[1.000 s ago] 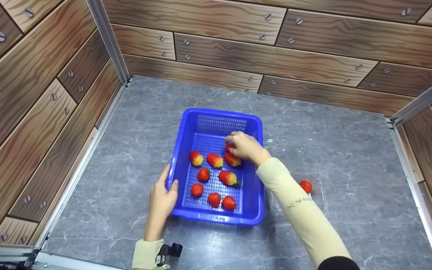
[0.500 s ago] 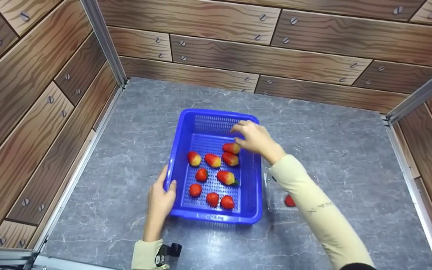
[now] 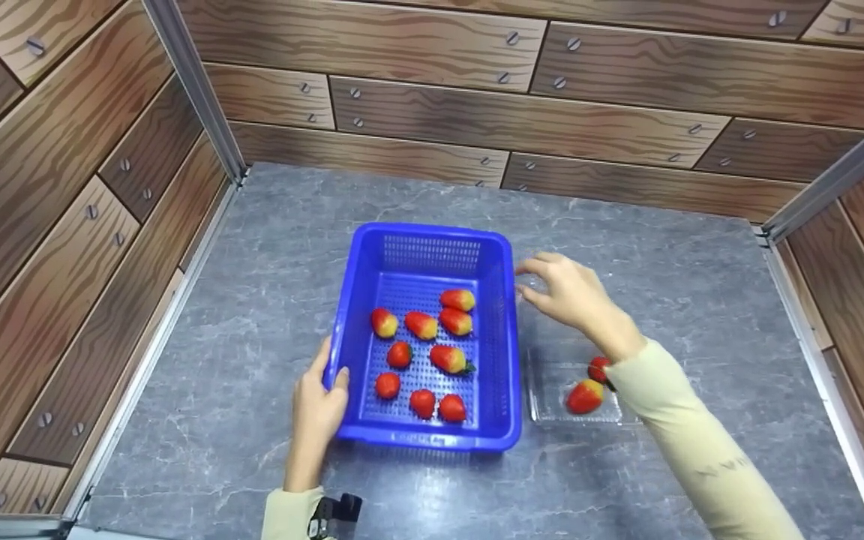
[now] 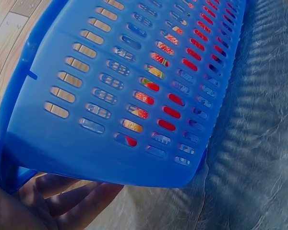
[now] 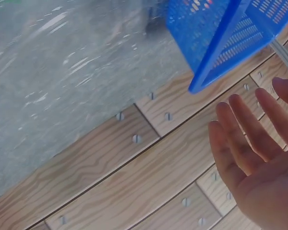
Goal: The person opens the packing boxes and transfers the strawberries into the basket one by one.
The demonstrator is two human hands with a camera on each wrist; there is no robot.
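Note:
A blue plastic basket (image 3: 513, 352) stands on the grey floor with several strawberries (image 3: 421, 325) spread over its bottom, some red and some red with yellow ends. My left hand (image 3: 318, 405) grips its left rim, thumb on the inner side; in the left wrist view the fingers (image 4: 86, 203) curl beneath the rim. Just outside the basket's right side hovers my right hand (image 3: 571, 292), holding nothing. Its fingers look loosely spread in the right wrist view. Below that hand, a clear plastic tray (image 3: 541, 401) holds a red-yellow strawberry (image 3: 586, 396) and a red one (image 3: 598, 369), partly covered by the sleeve.
Wood-plank panels (image 3: 417, 127) enclose the space at the back, left and right. Metal rails (image 3: 196, 97) run along their corners and lower edges. The grey marbled floor (image 3: 207, 360) extends around the basket and the tray.
My right hand has let go of a strawberry in the basket's upper right, lifted out and moved right past the rim. More of the clear tray shows. The left hand keeps its grip.

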